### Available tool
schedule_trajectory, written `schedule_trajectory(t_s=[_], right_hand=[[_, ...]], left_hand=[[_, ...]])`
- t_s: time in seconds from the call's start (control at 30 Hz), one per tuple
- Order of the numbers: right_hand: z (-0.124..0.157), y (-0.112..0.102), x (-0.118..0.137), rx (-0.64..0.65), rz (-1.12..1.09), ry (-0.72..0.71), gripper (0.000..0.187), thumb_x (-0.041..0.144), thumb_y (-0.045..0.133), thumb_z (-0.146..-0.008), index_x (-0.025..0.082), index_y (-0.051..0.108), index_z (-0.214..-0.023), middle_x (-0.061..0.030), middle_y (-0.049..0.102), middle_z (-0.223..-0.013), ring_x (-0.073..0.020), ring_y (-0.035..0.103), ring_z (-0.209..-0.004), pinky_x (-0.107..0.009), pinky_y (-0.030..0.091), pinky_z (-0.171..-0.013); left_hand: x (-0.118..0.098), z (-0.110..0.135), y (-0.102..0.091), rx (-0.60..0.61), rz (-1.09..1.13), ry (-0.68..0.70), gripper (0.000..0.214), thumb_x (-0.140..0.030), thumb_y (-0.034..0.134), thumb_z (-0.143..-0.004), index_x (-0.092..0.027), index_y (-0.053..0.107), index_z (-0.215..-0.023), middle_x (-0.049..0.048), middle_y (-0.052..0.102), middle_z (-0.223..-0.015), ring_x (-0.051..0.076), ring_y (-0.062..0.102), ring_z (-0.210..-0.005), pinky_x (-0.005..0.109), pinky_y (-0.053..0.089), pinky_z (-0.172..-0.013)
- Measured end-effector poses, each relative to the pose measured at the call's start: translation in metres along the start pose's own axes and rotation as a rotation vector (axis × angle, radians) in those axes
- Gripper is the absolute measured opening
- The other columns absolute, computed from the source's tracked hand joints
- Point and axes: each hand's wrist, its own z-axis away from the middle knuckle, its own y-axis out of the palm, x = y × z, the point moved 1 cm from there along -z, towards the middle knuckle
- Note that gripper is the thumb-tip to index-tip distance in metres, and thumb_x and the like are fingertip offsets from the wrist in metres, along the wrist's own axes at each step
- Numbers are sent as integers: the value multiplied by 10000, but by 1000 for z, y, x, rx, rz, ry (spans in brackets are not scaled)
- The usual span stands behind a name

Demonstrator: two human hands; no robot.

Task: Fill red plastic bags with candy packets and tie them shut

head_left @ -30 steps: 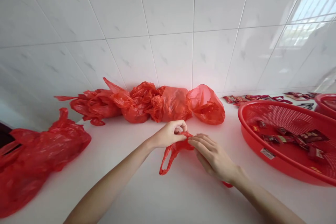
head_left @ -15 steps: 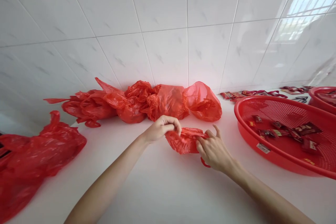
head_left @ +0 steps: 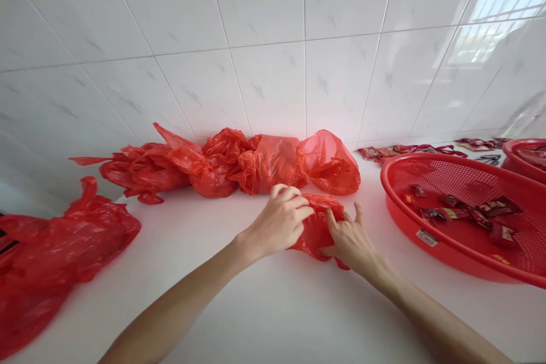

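Observation:
A small red plastic bag (head_left: 316, 232) lies crumpled on the white tabletop, its mouth opened toward the far side. My left hand (head_left: 279, 220) is at the bag's left edge, fingers curled over the thin plastic and gripping it. At the right side, my right hand (head_left: 352, 243) touches the bag with thumb and index finger well apart; its other fingers stretch up and away. The inside of the bag is partly hidden by my hands. Just beyond it, another red bag (head_left: 330, 166) stands with its mouth gaping.
Several filled red bags (head_left: 213, 168) line the tiled wall (head_left: 268, 85). A bigger red bag (head_left: 68, 261) sits at the left. On the right, a red plastic basket (head_left: 413, 239) holds small snack packets (head_left: 499, 209). Behind it lie more packets (head_left: 377, 152) beside a second basket (head_left: 512, 151).
The small bag's mouth has spread wider. My left hand has shifted right and turned over its edge, and my right hand's fingers have opened out from their pinch.

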Motion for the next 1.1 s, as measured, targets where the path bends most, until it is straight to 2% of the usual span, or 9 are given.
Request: schedule_trajectory(t_s=[0.1, 0.17, 0.3, 0.4, 0.53, 0.77, 0.93, 1.03, 1.1], right_hand=[[1, 3, 1, -53, -38, -36, 793, 386, 823, -767, -10, 523, -1386, -171, 777, -843, -385, 681, -1058, -673, 187, -1132], [1, 6, 0, -100, -53, -61, 764, 406, 820, -766, 5, 542, -1354, -160, 773, -827, -380, 694, -1009, -674, 208, -1117], [2, 10, -2, -128, -56, -87, 764, 502, 794, -777, 29, 553, -1327, -128, 759, -752, -376, 698, -965, -677, 237, -1095], [3, 7, -3, -137, -27, -90, 506, 548, 662, -894, 96, 664, -1121, -90, 729, -668, -336, 706, -883, -669, 231, -1103], [4, -3, -9, -156, 29, 7, 426, 425, 431, -1052, 175, 695, -831, -56, 689, -580, -283, 712, -793, -692, 187, -1113], [4, -6, -25, -63, 82, 198, 228, 338, 724, -882, 155, 713, -1018, -107, 758, -739, -356, 695, -903, -801, 191, -1039], [4, -8, -25, -234, 7, 77, 131, 149, 637, -878, 183, 715, -978, -91, 766, -803, -383, 627, -1106, -839, 89, -1059], [5, -10, -24, -429, -33, -20, 255, 46, 524, -891, 206, 688, -780, -57, 745, -770, -379, 541, -1261, -807, 37, -1101], [3, -9, -21, -542, -62, -108, 339, -4, 467, -900, 207, 660, -719, -48, 737, -775, -345, 529, -1275, -710, 144, -1147]], left_hand=[[-13, -9, 13, 29, 23, 194, 237, -75, 506, -898, -167, 715, -835, 51, 748, -889, 228, 548, -964, 373, 388, -894], [-17, -15, 23, 82, -25, 197, 245, -64, 512, -876, -165, 706, -766, 73, 749, -854, 257, 544, -1009, 397, 377, -911], [-7, -24, 39, 153, -41, 8, 286, -144, 490, -922, -170, 727, -764, 126, 748, -811, 325, 538, -1094, 516, 323, -1027], [8, -25, 46, 170, 31, -144, 405, -246, 472, -971, -188, 706, -646, 131, 706, -664, 353, 570, -1035, 628, 243, -1085], [27, -16, 46, 184, 40, -264, 327, -88, 570, -845, -190, 643, -542, 114, 654, -580, 363, 604, -978, 711, 107, -1122], [40, 8, 27, 281, -32, -299, 225, -17, 716, -609, -200, 637, -714, 17, 628, -589, 361, 627, -967, 778, -2, -1122], [36, 14, 10, 334, -47, -218, 158, -52, 656, -678, -201, 649, -728, -3, 650, -623, 292, 640, -960, 749, 28, -1153], [29, 15, 4, 208, -19, -184, 200, -49, 590, -765, -204, 705, -815, 44, 749, -879, 320, 563, -1211, 716, 68, -1172], [23, 15, 6, 89, 1, -164, 274, -46, 533, -837, -208, 738, -920, 66, 758, -1082, 315, 522, -1275, 670, 164, -1174]])
